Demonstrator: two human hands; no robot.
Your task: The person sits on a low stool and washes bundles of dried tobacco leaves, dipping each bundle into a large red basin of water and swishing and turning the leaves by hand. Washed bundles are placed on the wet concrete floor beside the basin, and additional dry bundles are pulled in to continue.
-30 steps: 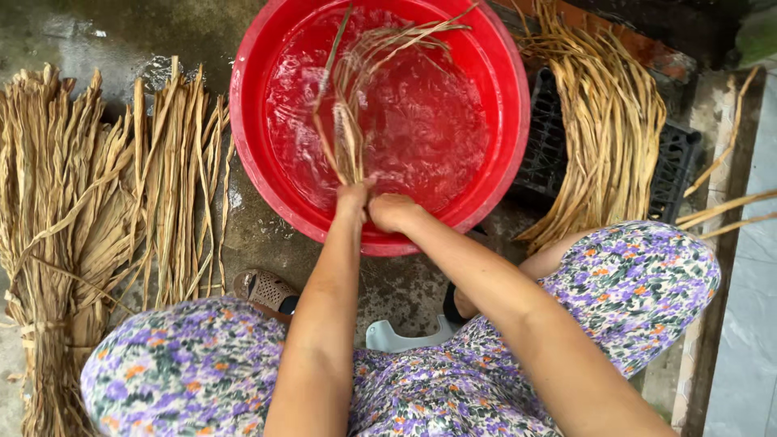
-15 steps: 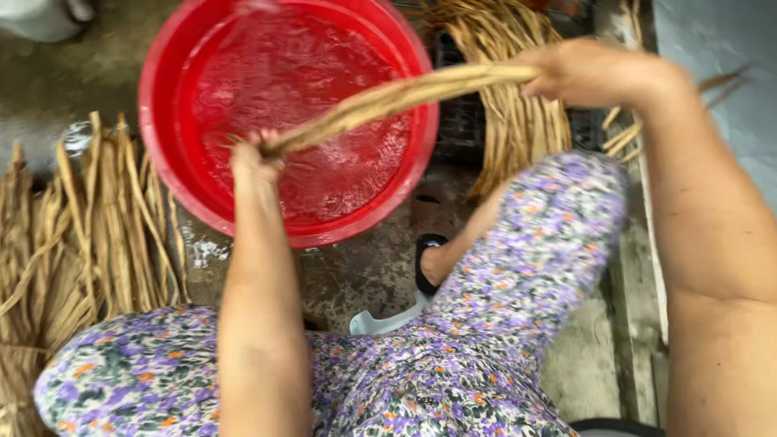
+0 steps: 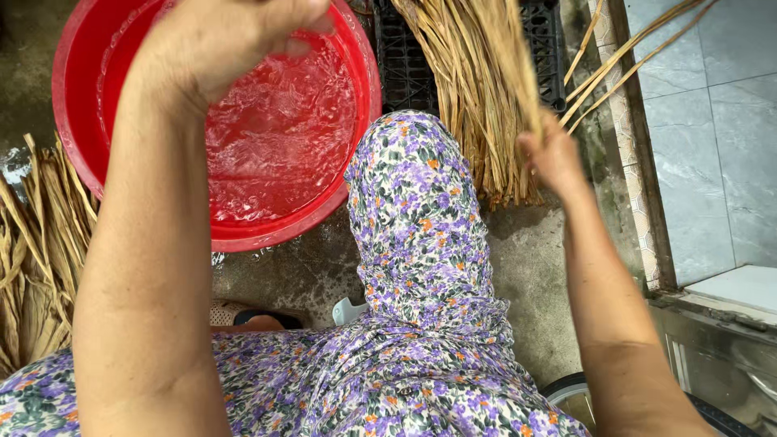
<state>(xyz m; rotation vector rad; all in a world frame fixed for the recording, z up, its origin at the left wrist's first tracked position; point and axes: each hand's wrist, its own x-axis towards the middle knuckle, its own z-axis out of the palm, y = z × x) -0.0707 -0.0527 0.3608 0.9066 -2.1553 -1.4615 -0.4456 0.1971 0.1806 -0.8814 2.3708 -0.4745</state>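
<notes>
A home yard: wet concrete floor (image 3: 307, 275), red water basin (image 3: 360, 97), dried reed bundles (image 3: 477, 89).

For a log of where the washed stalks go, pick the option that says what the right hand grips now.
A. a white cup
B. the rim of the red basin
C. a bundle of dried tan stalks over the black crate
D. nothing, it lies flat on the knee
C: the right hand is closed around dried tan stalks that lie over the black crate, away from the red basin.
</notes>
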